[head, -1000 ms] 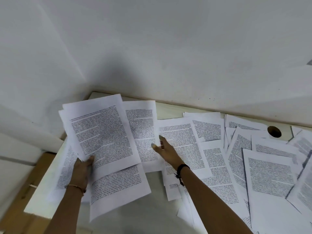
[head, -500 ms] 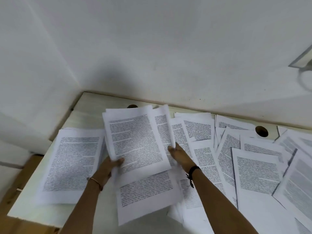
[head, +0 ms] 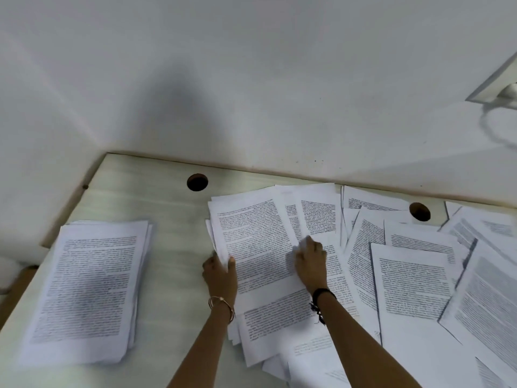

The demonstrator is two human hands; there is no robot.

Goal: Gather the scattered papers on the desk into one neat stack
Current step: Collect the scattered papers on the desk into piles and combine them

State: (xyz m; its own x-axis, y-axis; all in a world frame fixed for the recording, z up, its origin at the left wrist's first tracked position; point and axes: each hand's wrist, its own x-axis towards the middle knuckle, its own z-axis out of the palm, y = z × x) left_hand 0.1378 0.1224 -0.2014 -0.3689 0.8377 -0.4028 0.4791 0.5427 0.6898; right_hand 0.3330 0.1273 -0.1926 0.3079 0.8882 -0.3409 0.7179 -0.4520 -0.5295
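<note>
A stack of printed papers (head: 86,287) lies on the left part of the pale desk (head: 167,208). A small bundle of printed sheets (head: 254,247) is in the middle; my left hand (head: 219,273) grips its left edge, thumb on top. On the bundle's right edge my right hand (head: 310,259) has its fingers curled, pinching the sheets. Many loose scattered papers (head: 414,281) overlap across the desk's right half and run under my right forearm.
Two round cable holes sit in the desk, one at the back centre (head: 197,182) and one at the back right (head: 419,211). White walls meet at the back left corner. A wall socket with a white cord (head: 503,91) is at the upper right.
The held bundle has moved right, away from the left stack, and come down onto the scattered sheets. My right hand has closed on the bundle's right edge.
</note>
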